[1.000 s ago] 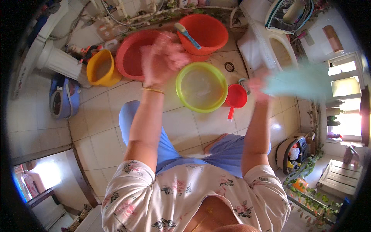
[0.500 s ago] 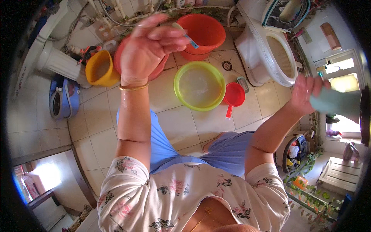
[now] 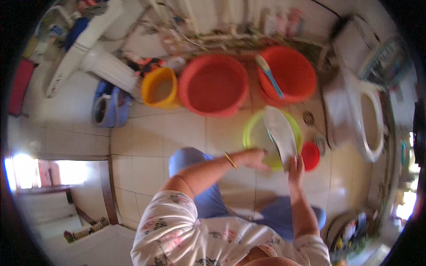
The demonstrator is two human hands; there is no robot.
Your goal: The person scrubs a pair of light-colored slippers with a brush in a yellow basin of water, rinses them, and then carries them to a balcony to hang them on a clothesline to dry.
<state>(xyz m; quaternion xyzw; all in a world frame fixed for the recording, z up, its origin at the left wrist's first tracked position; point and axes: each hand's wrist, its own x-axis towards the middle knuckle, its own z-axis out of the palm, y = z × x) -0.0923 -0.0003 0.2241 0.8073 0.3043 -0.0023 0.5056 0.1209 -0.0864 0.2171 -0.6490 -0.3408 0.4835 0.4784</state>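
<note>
My right hand point(image 3: 294, 167) grips the near end of a long white-soled shoe point(image 3: 282, 126). It is held tilted over the lime-green basin point(image 3: 249, 133), with the pale sole showing. Motion blurs its details. Beside it, over the basin's near left rim, my left hand point(image 3: 256, 159) holds nothing I can see, its blurred fingers apart. Cloudy water seems to lie in the basin, partly hidden by the shoe. Farther off, a white and blue scrub brush point(image 3: 270, 76) rests against the left rim of the orange-red bucket point(image 3: 293, 75).
A red dipper point(image 3: 310, 156) stands right of the basin. Behind it are a wide red tub point(image 3: 214, 84) and a yellow bucket point(image 3: 153, 99). The toilet point(image 3: 370, 119) is on the right; a sink pedestal point(image 3: 108, 71) and blue mop bucket point(image 3: 111, 108) stand left.
My right hand has brought the shoe from the far right in over the basin. My left hand has come down from the red tub to the basin. The view has shifted left.
</note>
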